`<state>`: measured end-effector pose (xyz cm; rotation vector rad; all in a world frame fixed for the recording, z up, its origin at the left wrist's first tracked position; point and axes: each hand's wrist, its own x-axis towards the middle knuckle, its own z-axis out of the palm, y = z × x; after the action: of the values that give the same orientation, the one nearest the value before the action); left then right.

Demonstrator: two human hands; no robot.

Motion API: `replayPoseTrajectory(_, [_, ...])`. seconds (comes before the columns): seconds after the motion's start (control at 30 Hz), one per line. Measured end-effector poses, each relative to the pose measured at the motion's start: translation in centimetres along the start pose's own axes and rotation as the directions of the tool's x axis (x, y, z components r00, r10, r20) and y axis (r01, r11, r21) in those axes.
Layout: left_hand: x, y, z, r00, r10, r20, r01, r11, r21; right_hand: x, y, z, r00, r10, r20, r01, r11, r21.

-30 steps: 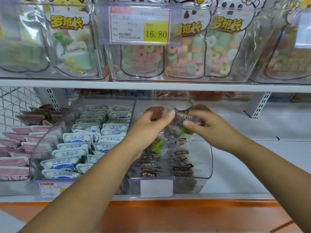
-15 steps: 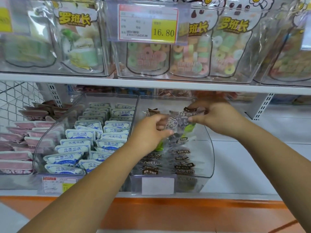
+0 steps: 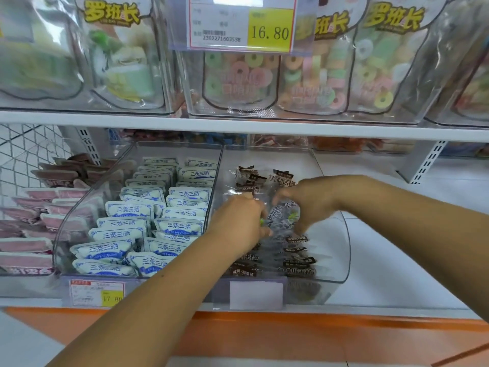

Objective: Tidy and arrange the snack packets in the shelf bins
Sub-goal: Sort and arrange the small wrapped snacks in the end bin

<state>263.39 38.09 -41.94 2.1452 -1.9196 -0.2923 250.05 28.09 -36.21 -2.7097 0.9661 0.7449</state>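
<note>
Clear glossy plastic bin (image 3: 341, 250), shiny film snack packets (image 3: 283, 178), smooth white shelf (image 3: 238, 124), probably painted metal

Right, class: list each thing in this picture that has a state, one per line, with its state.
left hand: grips clear packet
right hand: grips the clear packet
right bin: open-topped, partly filled
left bin: open-topped, packets in rows
white label: blank

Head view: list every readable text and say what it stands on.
"罗班长": upper-shelf candy bags
"16.80": upper price tag
"2302271603538": same tag, under its barcode
"三蒸三晒": white-blue packets
"九制话梅": dark packets
Lower price tag: too blurred to read.
Upper tag's small print: too blurred.
</note>
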Motion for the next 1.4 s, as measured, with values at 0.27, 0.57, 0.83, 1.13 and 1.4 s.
replayPoseTrajectory(0.27, [-0.3,0.1,-1.4,0.976,0.041,0.212,-0.031,0.998,-0.05,2.4,0.1,-1.2,0.997,0.003,-0.075,-0.006,0.999,-0.049])
replayPoseTrajectory(0.57, [-0.4,0.7,-1.7,0.92,0.133,0.368,-0.059,0.977,-0.205,1.2,2.5,-2.3,0.965,0.068,-0.253,-0.054,0.997,0.063])
replayPoseTrajectory(0.83, [-0.3,0.9,-1.2,0.927,0.145,0.345,-0.098,0.984,-0.149,3.9,2.3,-2.9,0.989,0.091,-0.117,-0.089,0.996,0.026])
replayPoseTrajectory(1.13, [0.5,1.4,-0.3,0.995,0.074,0.07,-0.073,0.997,-0.014,5.4,1.8,-0.7,0.918,0.152,-0.366,-0.171,0.985,-0.021])
replayPoseTrajectory(1.4, [1.1,1.1,0.4,0.996,-0.033,-0.082,0.024,0.994,-0.11,-1.3,1.9,-2.2,0.959,0.032,-0.282,-0.02,0.999,0.047])
